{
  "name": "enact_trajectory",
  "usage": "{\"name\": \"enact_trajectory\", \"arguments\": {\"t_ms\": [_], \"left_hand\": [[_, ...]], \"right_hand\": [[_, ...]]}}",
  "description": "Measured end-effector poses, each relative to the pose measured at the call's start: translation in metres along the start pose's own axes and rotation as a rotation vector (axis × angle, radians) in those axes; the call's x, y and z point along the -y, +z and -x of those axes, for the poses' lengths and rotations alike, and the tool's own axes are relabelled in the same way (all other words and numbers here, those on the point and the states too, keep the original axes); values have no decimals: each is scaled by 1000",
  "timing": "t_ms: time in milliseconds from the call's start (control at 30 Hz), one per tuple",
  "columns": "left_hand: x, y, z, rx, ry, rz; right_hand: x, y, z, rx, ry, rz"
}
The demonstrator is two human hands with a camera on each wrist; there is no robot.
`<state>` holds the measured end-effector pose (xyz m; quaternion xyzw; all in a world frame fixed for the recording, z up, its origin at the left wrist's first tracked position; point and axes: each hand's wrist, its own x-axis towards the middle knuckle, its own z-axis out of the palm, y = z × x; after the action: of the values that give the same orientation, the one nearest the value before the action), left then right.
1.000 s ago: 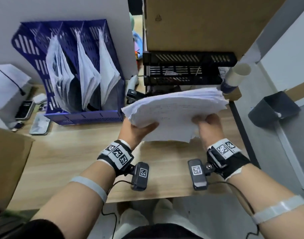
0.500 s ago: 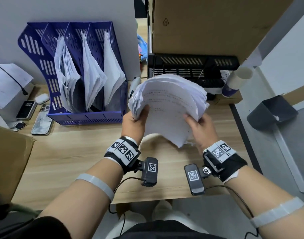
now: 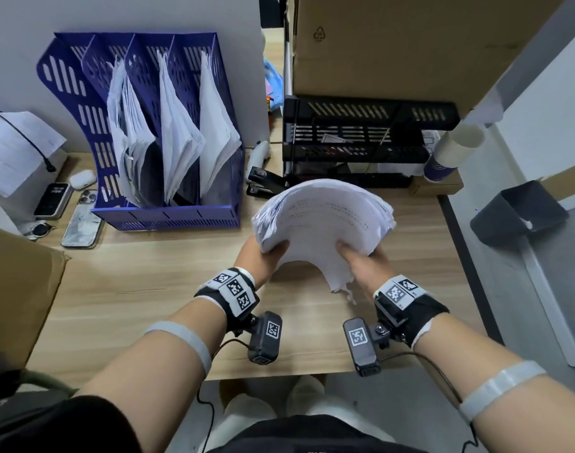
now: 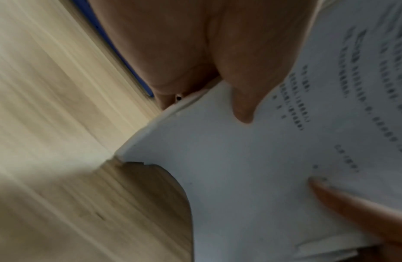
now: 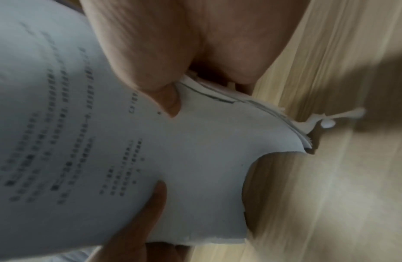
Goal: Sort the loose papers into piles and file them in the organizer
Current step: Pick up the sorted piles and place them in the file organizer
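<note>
A thick stack of white printed papers (image 3: 325,220) is bowed into an arch above the wooden desk (image 3: 142,289). My left hand (image 3: 263,256) grips its left edge, thumb on top. My right hand (image 3: 361,259) grips its right edge the same way. In the left wrist view my thumb presses on the top sheet of the papers (image 4: 251,168). The right wrist view shows the papers (image 5: 105,159) pinched between thumb and fingers, their edges ragged. The blue organizer (image 3: 168,210) stands at the back left, with white sheets leaning in three of its slots.
A black tray rack (image 3: 364,138) stands behind the stack under a cardboard box (image 3: 393,44). A black stapler (image 3: 263,183) lies between organizer and rack. Phones (image 3: 82,225) and an earbud case sit left of the organizer. A paper cup (image 3: 452,152) is at the right, a brown box (image 3: 15,289) at the near left.
The stack, held flat a second ago, has been bent into an arch as both hands drew closer together. It has also come lower and nearer to me.
</note>
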<state>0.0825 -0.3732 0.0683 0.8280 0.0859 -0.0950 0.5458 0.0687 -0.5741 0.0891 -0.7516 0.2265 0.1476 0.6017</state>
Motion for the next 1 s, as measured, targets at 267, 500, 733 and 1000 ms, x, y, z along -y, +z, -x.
{"name": "enact_trajectory", "arguments": {"t_ms": [267,500,733,1000], "left_hand": [[-3,-52,29,5,-78,176],[17,-114,60,-341,2,112],[47,-202,63,-605,-45,284],[67,-298,54,-799,-181,521]], "right_hand": [[47,18,-16,175,-238,-91],[111,89,-3,410,-438,-71],[138,184,12,294,-706,183],[165,296,60,695,-522,340]]}}
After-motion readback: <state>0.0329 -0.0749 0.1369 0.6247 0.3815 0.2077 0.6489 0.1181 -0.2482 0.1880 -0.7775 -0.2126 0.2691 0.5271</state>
